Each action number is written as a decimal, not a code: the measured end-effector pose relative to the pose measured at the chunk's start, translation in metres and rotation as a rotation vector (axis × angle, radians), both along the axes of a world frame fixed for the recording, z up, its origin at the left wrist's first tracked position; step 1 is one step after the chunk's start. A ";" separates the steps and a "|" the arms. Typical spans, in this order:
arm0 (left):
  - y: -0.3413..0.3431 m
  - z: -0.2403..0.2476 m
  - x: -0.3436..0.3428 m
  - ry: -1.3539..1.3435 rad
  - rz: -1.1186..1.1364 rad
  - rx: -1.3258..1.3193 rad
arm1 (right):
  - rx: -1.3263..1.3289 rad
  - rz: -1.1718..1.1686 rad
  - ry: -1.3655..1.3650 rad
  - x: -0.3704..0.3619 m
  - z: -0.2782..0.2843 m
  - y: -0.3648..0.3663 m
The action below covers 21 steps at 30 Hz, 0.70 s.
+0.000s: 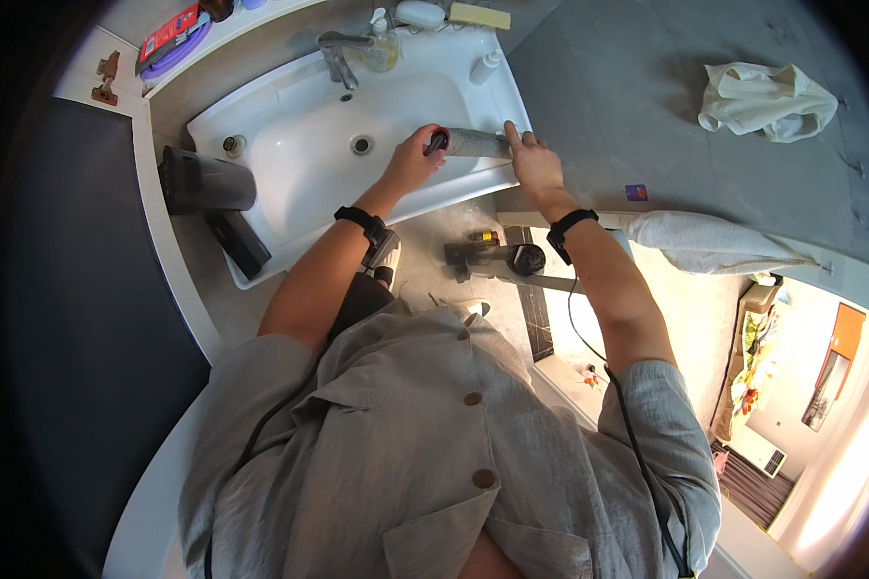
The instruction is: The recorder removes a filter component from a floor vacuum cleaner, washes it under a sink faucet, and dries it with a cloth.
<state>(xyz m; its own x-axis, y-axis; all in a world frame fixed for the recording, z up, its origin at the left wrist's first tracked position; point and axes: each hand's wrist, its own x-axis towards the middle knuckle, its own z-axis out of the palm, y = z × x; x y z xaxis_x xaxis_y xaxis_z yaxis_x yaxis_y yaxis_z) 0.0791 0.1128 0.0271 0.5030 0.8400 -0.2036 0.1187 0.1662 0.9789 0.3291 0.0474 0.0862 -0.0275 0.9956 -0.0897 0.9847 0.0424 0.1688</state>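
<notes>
Grey cylinder point(478, 144), held over the white sink point(294, 179), is clamped at its dark, red-rimmed end by the left hand point(417, 162) and at its other end by the right hand point(537, 164), with a faucet point(339, 60) beyond the left hand.

A slim, cylindrical grey roller point(479, 144) with a mottled surface is held near both ends above the right side of the white washbasin point(304, 174). It lies roughly crosswise, its dark end piece point(437, 143), edged in red, pointing left.
</notes>
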 end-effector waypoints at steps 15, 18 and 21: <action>0.004 -0.015 -0.016 -0.030 0.002 -0.140 | -0.161 -0.025 -0.058 0.011 -0.019 0.004; 0.003 -0.015 -0.017 -0.036 0.009 -0.164 | -0.179 -0.046 -0.089 0.018 -0.029 0.004; 0.001 -0.015 -0.021 -0.046 0.019 -0.192 | -0.161 -0.061 -0.119 0.023 -0.032 0.001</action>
<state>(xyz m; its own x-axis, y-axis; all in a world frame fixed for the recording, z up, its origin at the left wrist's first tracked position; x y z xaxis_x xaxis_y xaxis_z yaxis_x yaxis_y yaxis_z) 0.0583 0.1143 0.0119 0.4999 0.7973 -0.3382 0.0699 0.3520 0.9334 0.3521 0.0487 0.0543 0.0527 0.9677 -0.2467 0.9599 0.0190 0.2796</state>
